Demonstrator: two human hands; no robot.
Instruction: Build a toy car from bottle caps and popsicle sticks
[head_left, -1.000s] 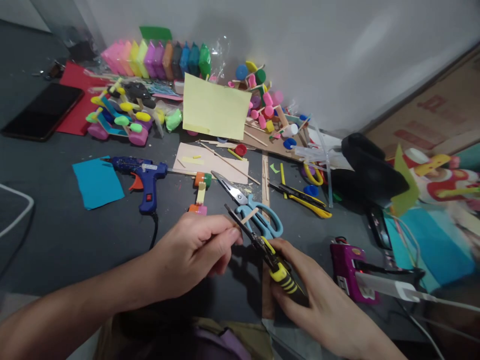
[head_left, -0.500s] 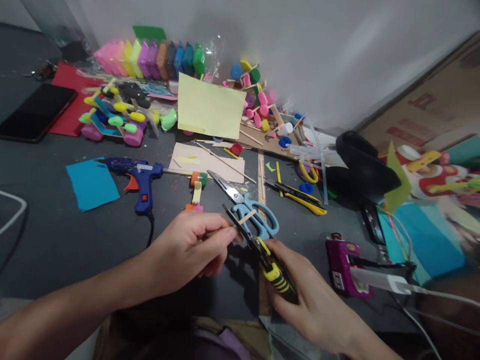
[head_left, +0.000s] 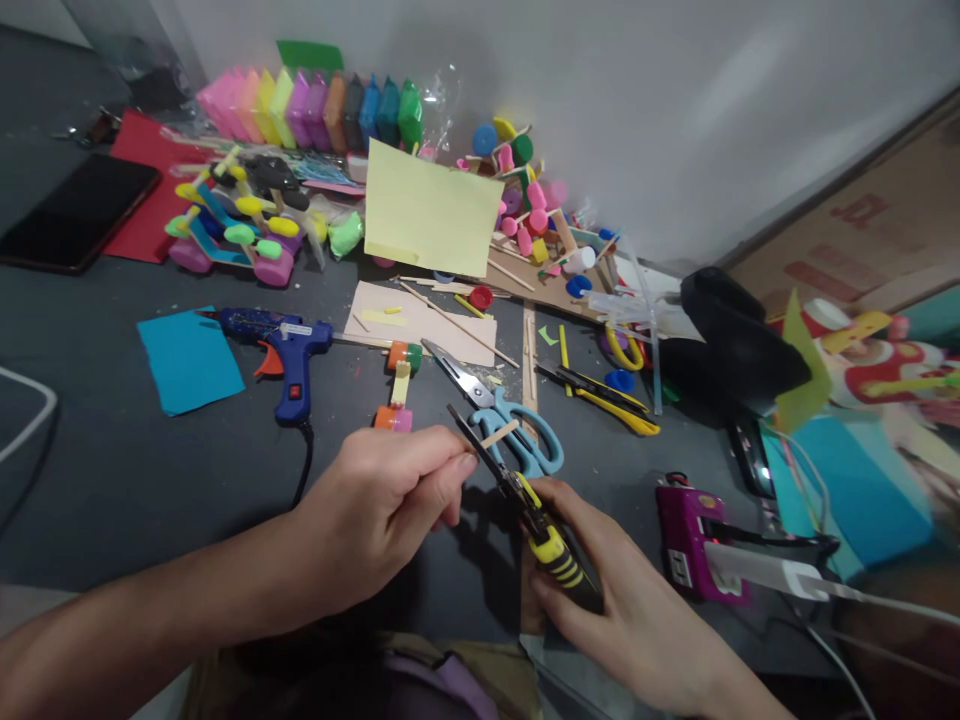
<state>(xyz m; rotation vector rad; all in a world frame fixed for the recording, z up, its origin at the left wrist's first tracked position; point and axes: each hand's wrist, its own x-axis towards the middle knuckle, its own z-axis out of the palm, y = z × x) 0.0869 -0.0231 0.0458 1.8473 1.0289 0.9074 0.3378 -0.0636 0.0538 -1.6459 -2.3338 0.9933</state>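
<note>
My left hand (head_left: pixel 382 505) is closed in a pinch on a thin wooden stick (head_left: pixel 498 434). The stick's free end pokes through the jaws of yellow-and-black cutting pliers (head_left: pixel 517 492). My right hand (head_left: pixel 600 590) is wrapped round the pliers' striped handle. Both hands hover low over the dark table, just in front of blue-handled scissors (head_left: pixel 517 425) that lie flat on it.
A blue glue gun (head_left: pixel 289 350), a purple glue gun (head_left: pixel 694 530), a yellow utility knife (head_left: pixel 607 395), blue paper (head_left: pixel 187 360), a yellow sheet (head_left: pixel 431 210), a phone (head_left: pixel 75 210), clay packs (head_left: pixel 315 100) and foam-and-stick models (head_left: pixel 232 225) crowd the table. A cardboard box (head_left: pixel 862 230) stands right.
Hardly anything has moved. Both hands keep the same grip on stick and pliers; the view has only shifted slightly.
</note>
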